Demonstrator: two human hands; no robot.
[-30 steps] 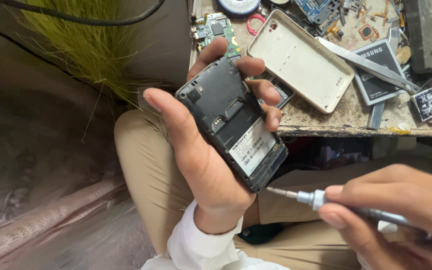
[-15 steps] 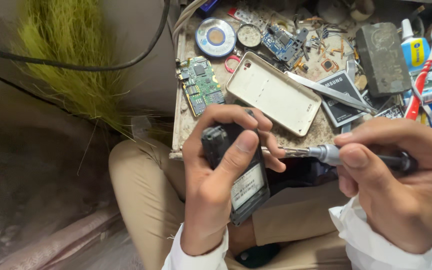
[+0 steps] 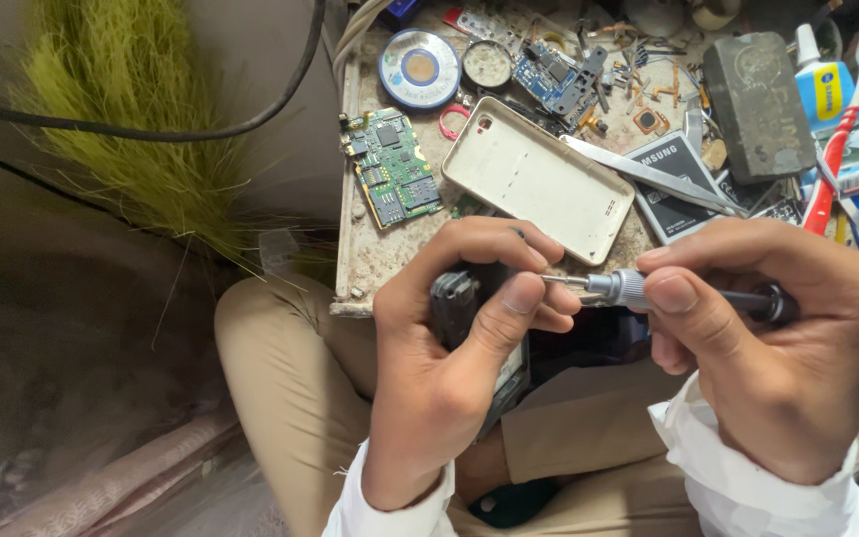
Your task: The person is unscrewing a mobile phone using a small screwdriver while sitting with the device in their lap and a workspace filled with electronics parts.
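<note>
My left hand (image 3: 454, 363) grips a black phone body (image 3: 457, 303) with its back cover off, held edge-on over my lap; fingers hide most of it. My right hand (image 3: 777, 348) holds a small screwdriver (image 3: 620, 287) with a metal collar, its tip pointing left and meeting the phone under my left fingers. A white phone back cover (image 3: 539, 179) lies on the worn bench (image 3: 370, 261) just above my hands. A green circuit board (image 3: 396, 169) lies to its left.
The bench holds a phone battery (image 3: 678, 189), metal tweezers (image 3: 648, 174), a solder wick reel (image 3: 420, 68), a blue circuit board (image 3: 557, 75), a dark grey block (image 3: 758, 104), a glue tube (image 3: 819, 80) and a red toothbrush (image 3: 837, 149). Green bristly grass (image 3: 121, 119) and a black cable (image 3: 151, 134) lie left.
The phone has been turned from lying flat with its back up to edge-on. My right hand rose from the lower right and brought the screwdriver tip to the phone.
</note>
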